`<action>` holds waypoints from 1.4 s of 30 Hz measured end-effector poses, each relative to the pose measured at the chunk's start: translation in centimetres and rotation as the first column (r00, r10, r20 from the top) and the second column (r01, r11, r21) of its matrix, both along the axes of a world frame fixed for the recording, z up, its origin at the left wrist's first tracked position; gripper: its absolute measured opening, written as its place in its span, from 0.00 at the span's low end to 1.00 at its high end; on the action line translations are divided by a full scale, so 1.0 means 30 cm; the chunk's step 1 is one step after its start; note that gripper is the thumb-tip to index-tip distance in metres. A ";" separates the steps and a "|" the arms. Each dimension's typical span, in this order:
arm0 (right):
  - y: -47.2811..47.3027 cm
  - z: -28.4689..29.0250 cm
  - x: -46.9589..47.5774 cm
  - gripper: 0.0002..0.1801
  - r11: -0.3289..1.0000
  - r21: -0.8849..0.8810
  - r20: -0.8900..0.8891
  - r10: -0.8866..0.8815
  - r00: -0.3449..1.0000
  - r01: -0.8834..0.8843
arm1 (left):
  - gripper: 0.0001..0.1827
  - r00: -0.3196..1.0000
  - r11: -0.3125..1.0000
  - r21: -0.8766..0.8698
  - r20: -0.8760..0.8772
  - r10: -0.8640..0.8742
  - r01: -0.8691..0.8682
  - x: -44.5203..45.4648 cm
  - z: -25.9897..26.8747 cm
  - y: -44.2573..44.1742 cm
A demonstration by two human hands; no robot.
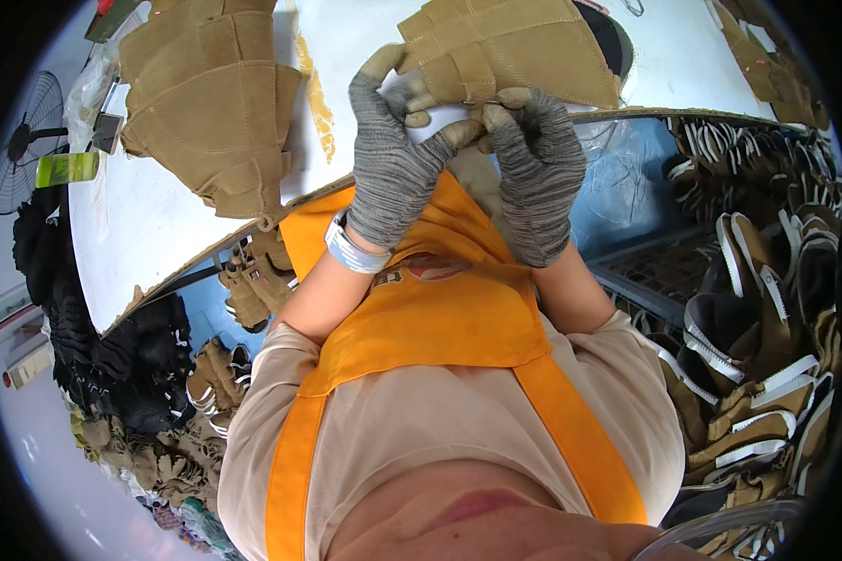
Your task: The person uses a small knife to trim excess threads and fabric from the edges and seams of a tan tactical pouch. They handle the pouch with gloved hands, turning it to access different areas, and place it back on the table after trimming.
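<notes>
A tan suede-like stitched piece [512, 52] lies at the table's near edge, its dark lining showing at the right end. At its lower edge my left hand [403, 140], in a grey knitted glove with tan fingertips, has its thumb and fingers close to a small loop or tab. My right hand [537, 161], gloved alike, pinches with thumb and forefinger at the same spot; a thin dark metal item shows between the fingertips, too small to name. Left of my hands, a stack of similar tan pieces [207, 112] lies on the white table [238, 189].
Racks of tan pieces with white trim [765, 294] stand at the right. Black pieces [126, 372] hang below the table at the left, near a fan [24, 140]. A phone-like item [107, 132] and a green packet [67, 169] lie at the left edge.
</notes>
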State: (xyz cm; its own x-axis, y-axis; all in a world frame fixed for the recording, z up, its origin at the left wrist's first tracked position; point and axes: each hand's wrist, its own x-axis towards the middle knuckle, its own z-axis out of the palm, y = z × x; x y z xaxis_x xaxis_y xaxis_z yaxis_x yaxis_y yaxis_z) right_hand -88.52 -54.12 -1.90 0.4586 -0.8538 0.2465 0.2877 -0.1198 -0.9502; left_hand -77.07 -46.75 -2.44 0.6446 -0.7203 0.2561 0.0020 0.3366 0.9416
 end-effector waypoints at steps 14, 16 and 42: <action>-0.122 0.201 -0.069 0.23 0.947 0.008 0.077 0.320 0.944 -0.321 | 0.61 0.910 0.903 -0.175 -0.068 -0.410 0.393 0.128 0.209 -0.100; -0.137 0.218 -0.068 0.25 0.938 0.012 0.032 0.347 0.937 -0.348 | 0.59 0.929 0.921 -0.153 -0.034 -0.368 0.359 0.125 0.225 -0.098; -0.238 0.450 0.023 0.12 0.327 -0.845 -0.490 -0.157 0.857 -0.423 | 0.49 0.854 0.990 -0.115 0.503 0.131 -0.084 0.094 0.126 -0.092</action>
State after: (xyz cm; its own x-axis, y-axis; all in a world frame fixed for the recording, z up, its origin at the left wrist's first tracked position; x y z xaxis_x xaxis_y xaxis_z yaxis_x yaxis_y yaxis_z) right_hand -87.81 -61.27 11.60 0.8266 -0.1218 0.5495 0.0188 -0.9698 -0.2432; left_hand -74.27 -49.52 1.35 0.4800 -0.6142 0.6264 -0.5095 0.3861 0.7690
